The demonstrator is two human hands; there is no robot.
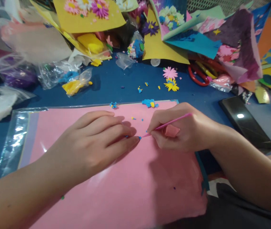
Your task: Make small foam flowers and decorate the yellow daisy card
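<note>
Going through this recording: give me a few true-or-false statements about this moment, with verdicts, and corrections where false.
1. The right hand holds a thin pink stick. True.
2. The left hand holds scissors. False: the left hand lies open over a pink sheet, and red-handled scissors lie farther off, beside the papers.
3. A black phone lies right of the sheet. True.
4. The sheet carries no blue bits. False: blue bits lie at its top edge.
</note>
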